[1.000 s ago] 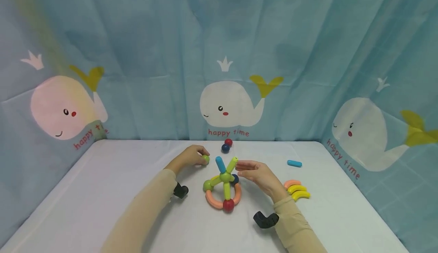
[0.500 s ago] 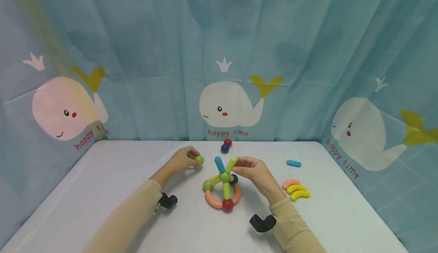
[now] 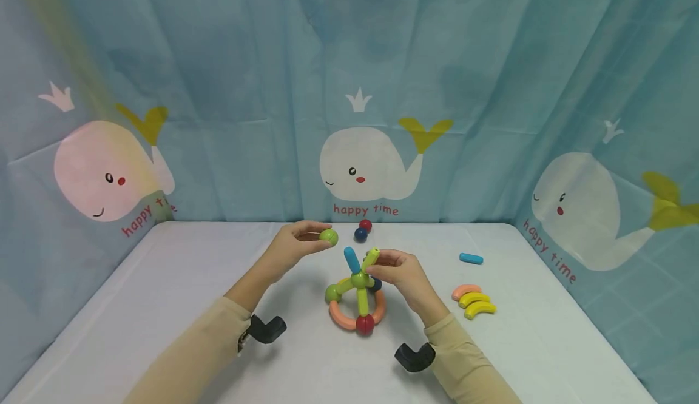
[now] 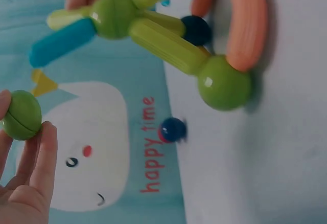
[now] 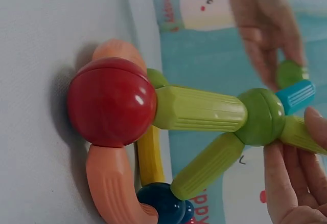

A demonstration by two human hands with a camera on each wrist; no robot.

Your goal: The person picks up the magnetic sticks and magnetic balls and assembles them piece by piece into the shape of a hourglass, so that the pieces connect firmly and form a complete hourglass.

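Observation:
My left hand [image 3: 295,244] pinches a green ball [image 3: 329,237] between thumb and fingers, raised above the table, left of the blue stick [image 3: 352,259]. With its thumb and fingers my right hand [image 3: 401,273] grips the upper green stick [image 3: 371,259] of a built frame. That frame has a curved base with orange arcs [image 3: 342,317], a red ball [image 5: 112,102], a dark blue ball [image 5: 162,203] and a green ball [image 4: 225,83]. Green sticks [image 5: 199,108] slope up from it to a central green ball [image 5: 261,116], where the blue and green sticks stand up and spread apart.
Behind the frame lie a loose red ball [image 3: 366,225] and a dark blue ball [image 3: 360,235]. On the right are a blue stick [image 3: 471,258], an orange arc [image 3: 466,292] and two yellow arcs [image 3: 480,309]. A whale-print curtain [image 3: 246,119] surrounds the white table [image 3: 136,307].
My left hand first drew the green ball left, then lifted it up toward the frame's top. My right hand has moved left and taken hold of the upper green stick.

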